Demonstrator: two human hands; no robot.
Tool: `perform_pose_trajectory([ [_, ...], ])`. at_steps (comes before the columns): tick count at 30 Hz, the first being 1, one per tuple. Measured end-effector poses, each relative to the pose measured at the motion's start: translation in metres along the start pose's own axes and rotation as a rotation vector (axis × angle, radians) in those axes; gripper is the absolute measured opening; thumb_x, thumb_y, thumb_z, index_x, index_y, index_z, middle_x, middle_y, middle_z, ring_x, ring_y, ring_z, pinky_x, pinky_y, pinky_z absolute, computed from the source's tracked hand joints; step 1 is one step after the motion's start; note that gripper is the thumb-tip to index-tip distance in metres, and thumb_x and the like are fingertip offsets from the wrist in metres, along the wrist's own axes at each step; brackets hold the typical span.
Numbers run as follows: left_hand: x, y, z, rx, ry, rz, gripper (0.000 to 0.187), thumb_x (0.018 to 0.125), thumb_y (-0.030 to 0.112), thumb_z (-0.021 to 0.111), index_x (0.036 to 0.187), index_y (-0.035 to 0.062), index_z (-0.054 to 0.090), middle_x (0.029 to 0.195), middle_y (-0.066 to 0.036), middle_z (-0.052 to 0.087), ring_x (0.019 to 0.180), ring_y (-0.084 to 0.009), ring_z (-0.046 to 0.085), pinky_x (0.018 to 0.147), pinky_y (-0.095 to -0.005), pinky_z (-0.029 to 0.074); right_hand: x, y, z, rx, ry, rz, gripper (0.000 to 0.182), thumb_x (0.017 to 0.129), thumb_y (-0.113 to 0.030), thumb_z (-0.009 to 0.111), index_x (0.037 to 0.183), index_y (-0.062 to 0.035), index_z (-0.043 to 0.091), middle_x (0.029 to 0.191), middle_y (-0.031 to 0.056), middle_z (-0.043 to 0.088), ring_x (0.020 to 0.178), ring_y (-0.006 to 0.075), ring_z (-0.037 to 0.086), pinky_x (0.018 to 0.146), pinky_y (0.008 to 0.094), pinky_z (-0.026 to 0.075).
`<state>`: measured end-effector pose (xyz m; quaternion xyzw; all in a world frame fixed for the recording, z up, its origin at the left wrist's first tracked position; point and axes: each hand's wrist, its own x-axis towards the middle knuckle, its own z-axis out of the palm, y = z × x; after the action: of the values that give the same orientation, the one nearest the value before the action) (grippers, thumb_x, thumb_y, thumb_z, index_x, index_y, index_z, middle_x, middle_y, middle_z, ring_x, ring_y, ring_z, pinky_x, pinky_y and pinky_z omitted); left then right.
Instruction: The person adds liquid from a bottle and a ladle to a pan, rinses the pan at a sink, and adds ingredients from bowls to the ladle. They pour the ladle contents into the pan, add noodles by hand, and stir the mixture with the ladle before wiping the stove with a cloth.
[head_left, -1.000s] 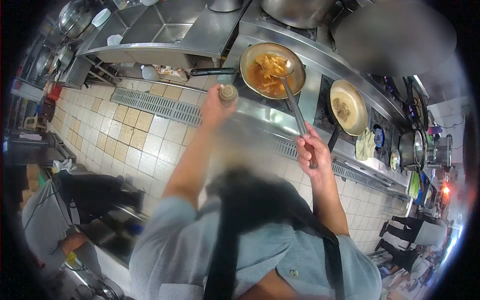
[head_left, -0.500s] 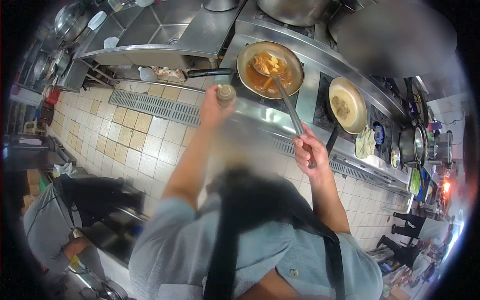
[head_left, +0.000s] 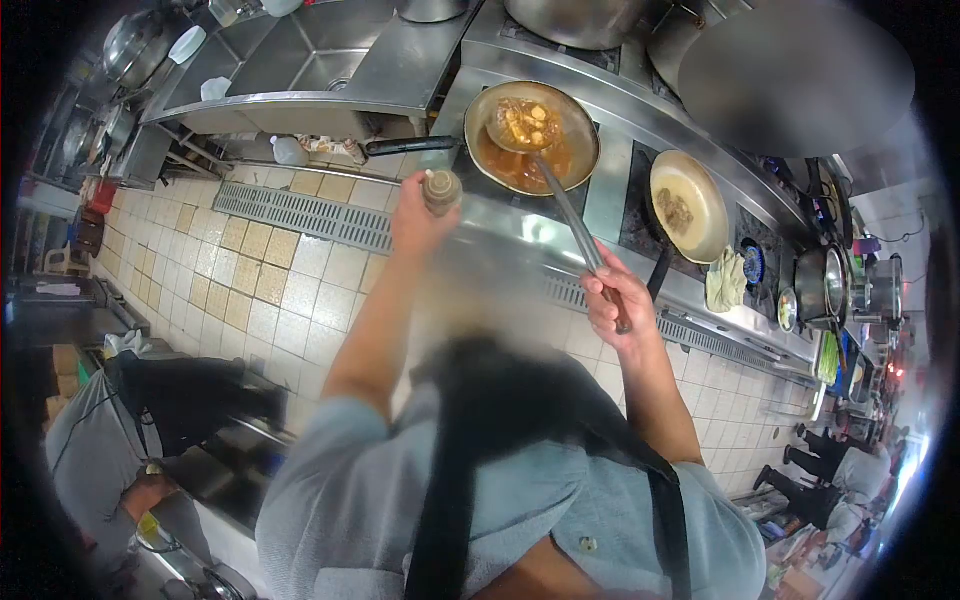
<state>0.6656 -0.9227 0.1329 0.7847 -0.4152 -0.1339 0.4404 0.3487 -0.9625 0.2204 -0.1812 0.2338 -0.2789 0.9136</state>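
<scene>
My left hand (head_left: 418, 222) is closed round a bottle (head_left: 441, 190) with a pale top, held up in front of the stove's edge. In my right hand (head_left: 622, 300) is the handle of a long metal ladle (head_left: 572, 222). The ladle's bowl, full of food pieces in reddish-brown sauce, is over the left frying pan (head_left: 590, 150). More sauce (head_left: 556, 166) lies in that pan, whose black handle (head_left: 410, 146) points left. To the right, a second pan (head_left: 709, 222) holds a small heap of brownish food (head_left: 676, 210).
A cloth (head_left: 726, 280) hangs at the stove's front edge beside a lit blue burner (head_left: 753, 264). Large pots (head_left: 580, 22) stand at the back. A sink (head_left: 318, 68) is at upper left. One person (head_left: 90, 440) is at lower left; other people (head_left: 830, 480) are at far right.
The ladle's bowl has shifted up and left within the pan, with more food showing in it. The whole view has moved slightly. Both hands keep their holds.
</scene>
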Motion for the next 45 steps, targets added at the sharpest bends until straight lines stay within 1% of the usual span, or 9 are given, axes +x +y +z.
perform_pose_trajectory([
  [9, -0.001, -0.002, 0.0, 0.01, 0.001, 0.043, 0.073, 0.063, 0.028, 0.079, 0.125, 0.0074, 0.044, 0.118, -0.015, 0.055, 0.109, -0.033, 0.056, 0.089, -0.0415, 0.046, -0.005, -0.003, 0.004, 0.032, 0.01, 0.017, 0.053, 0.09, -0.006, 0.047, 0.141, -0.0134, 0.035, 0.077, 0.0073, 0.053, 0.042, 0.011, 0.045, 0.032, 0.0235, 0.037],
  [11, -0.002, -0.009, 0.002, 0.052, 0.027, 0.107, 0.072, 0.063, 0.027, 0.079, 0.124, 0.007, 0.046, 0.118, -0.015, 0.055, 0.11, -0.0326, 0.055, 0.09, -0.0417, 0.046, -0.006, 0.002, 0.013, -0.452, 0.208, -0.061, 0.061, 0.087, -0.002, 0.05, 0.144, -0.0131, 0.031, 0.071, 0.0048, 0.053, 0.04, 0.011, 0.044, 0.033, 0.0241, 0.037],
  [17, 0.004, -0.034, 0.019, -0.09, 0.027, 0.174, 0.07, 0.066, 0.028, 0.078, 0.124, 0.0052, 0.046, 0.117, -0.017, 0.057, 0.11, -0.0327, 0.056, 0.092, -0.0419, 0.045, -0.018, 0.006, 0.017, -1.046, 0.417, -0.079, 0.071, 0.085, 0.001, 0.053, 0.148, -0.0117, 0.023, 0.064, -0.0001, 0.05, 0.04, 0.0084, 0.044, 0.034, 0.0242, 0.034],
  [20, 0.008, -0.033, 0.024, -0.284, -0.031, 0.129, 0.068, 0.068, 0.028, 0.077, 0.123, 0.0042, 0.046, 0.116, -0.018, 0.059, 0.108, -0.0338, 0.058, 0.093, -0.0422, 0.045, -0.025, 0.009, 0.017, -1.079, 0.431, -0.164, 0.069, 0.085, 0.001, 0.053, 0.147, -0.0112, 0.024, 0.063, -0.0005, 0.05, 0.04, 0.0078, 0.043, 0.034, 0.0235, 0.034],
  [24, 0.018, -0.021, 0.021, -0.177, -0.07, 0.079, 0.068, 0.07, 0.033, 0.076, 0.122, 0.0027, 0.045, 0.114, -0.02, 0.06, 0.106, -0.0356, 0.058, 0.092, -0.0425, 0.044, -0.032, 0.006, 0.032, -0.946, 0.415, -0.192, 0.068, 0.086, 0.001, 0.053, 0.147, -0.0093, 0.024, 0.062, -0.0005, 0.049, 0.04, 0.0079, 0.044, 0.035, 0.0231, 0.035],
  [29, 0.033, 0.019, 0.005, 0.098, -0.454, -0.029, 0.077, 0.07, 0.056, 0.068, 0.118, -0.0004, 0.051, 0.11, -0.023, 0.062, 0.105, -0.0362, 0.058, 0.09, -0.0414, 0.044, -0.035, 0.008, 0.02, -0.739, 0.31, -0.168, 0.068, 0.085, 0.002, 0.053, 0.146, -0.0063, 0.025, 0.066, 0.0011, 0.051, 0.04, 0.0088, 0.045, 0.035, 0.023, 0.036],
  [35, 0.048, 0.038, 0.014, 0.178, -0.779, 0.022, 0.074, 0.071, 0.057, 0.066, 0.114, -0.0032, 0.059, 0.114, -0.026, 0.06, 0.107, -0.0356, 0.058, 0.09, -0.04, 0.044, -0.033, 0.012, 0.016, -0.641, 0.321, -0.149, 0.069, 0.084, 0.001, 0.054, 0.146, -0.0071, 0.024, 0.068, 0.0029, 0.053, 0.04, 0.0096, 0.046, 0.035, 0.0231, 0.036],
  [38, 0.046, 0.037, 0.015, 0.178, -0.836, 0.022, 0.077, 0.067, 0.06, 0.067, 0.104, -0.0071, 0.061, 0.109, -0.026, 0.061, 0.102, -0.0367, 0.059, 0.088, -0.0388, 0.045, -0.033, 0.009, 0.017, -0.606, 0.292, -0.146, 0.07, 0.084, 0.001, 0.054, 0.146, -0.0074, 0.023, 0.069, 0.0031, 0.054, 0.04, 0.0095, 0.046, 0.035, 0.0233, 0.036],
  [45, 0.035, 0.042, 0.009, 0.228, -0.761, 0.011, 0.075, 0.066, 0.059, 0.069, 0.102, -0.0062, 0.061, 0.107, -0.025, 0.061, 0.101, -0.0361, 0.059, 0.086, -0.04, 0.045, -0.033, 0.008, 0.015, -0.584, 0.3, -0.144, 0.07, 0.084, 0.0, 0.054, 0.146, -0.0077, 0.023, 0.066, 0.003, 0.053, 0.04, 0.0098, 0.045, 0.035, 0.0234, 0.035],
])
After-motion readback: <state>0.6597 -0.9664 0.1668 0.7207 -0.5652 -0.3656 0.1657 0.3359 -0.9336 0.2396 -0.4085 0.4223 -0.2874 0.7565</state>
